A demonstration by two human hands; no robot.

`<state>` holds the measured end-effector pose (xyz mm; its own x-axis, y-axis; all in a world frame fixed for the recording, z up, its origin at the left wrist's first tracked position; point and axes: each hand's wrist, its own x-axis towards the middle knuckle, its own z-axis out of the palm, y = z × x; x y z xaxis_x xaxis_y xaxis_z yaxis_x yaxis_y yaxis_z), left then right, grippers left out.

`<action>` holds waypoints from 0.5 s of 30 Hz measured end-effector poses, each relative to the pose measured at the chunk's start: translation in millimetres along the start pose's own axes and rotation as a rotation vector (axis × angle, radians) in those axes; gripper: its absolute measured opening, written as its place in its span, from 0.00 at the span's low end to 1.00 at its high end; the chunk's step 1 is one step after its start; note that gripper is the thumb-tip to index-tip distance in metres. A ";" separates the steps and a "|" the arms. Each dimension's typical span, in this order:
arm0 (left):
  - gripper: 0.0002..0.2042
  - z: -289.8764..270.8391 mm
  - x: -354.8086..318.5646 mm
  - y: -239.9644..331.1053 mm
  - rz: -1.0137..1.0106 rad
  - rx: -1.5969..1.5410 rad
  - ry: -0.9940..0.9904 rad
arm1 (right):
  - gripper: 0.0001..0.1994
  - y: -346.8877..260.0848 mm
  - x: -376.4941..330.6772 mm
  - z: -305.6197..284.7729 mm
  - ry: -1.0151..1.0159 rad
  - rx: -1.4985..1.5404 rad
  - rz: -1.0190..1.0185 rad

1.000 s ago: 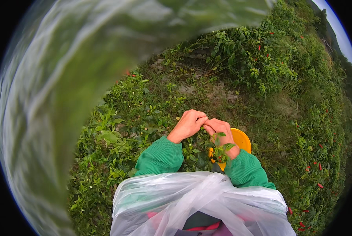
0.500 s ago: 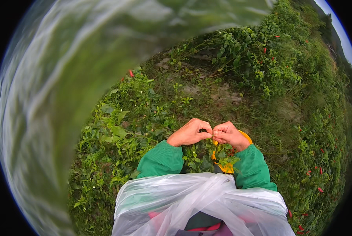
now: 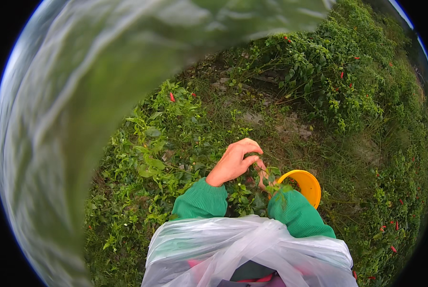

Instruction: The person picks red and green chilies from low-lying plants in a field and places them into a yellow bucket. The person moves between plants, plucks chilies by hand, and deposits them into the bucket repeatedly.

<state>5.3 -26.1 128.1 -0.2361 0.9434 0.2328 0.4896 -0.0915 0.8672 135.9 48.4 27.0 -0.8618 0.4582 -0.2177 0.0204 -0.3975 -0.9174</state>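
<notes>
My left hand (image 3: pixel 235 160), its green sleeve pushed up to the wrist, is above a leafy chili plant (image 3: pixel 242 193). Its fingers curl toward the thumb; what lies between them, if anything, is too small to make out. Just to its right, lower among the leaves, my right hand (image 3: pixel 262 175) is partly covered by foliage, and its fingertips are hidden. Beside the right wrist stands a yellow bucket (image 3: pixel 311 187), its mouth tilted into view and partly blocked by leaves and my sleeve.
A blurred sheet of clear plastic (image 3: pixel 56 119) covers the left and top of the view. Red chilies (image 3: pixel 172 97) hang on plants ahead, with more on the right-hand row (image 3: pixel 393 249). Grass and patches of bare soil (image 3: pixel 290 126) run between the rows. Translucent plastic (image 3: pixel 252 239) wraps my body.
My hands were together at the fingertips; the right one has dropped down and left into the leaves. More of the yellow bucket shows now. The view has shifted slightly.
</notes>
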 end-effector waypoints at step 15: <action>0.33 -157.1 -6.9 -150.5 -0.924 0.060 0.945 | 0.18 1.9 -39.1 82.5 -0.513 -1.038 -0.282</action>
<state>-198.7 -68.9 65.2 -0.9792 0.0644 -0.1927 -0.1357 0.4984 0.8562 127.8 -35.8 61.2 -0.9990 -0.0390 -0.0230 -0.0054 0.6073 -0.7944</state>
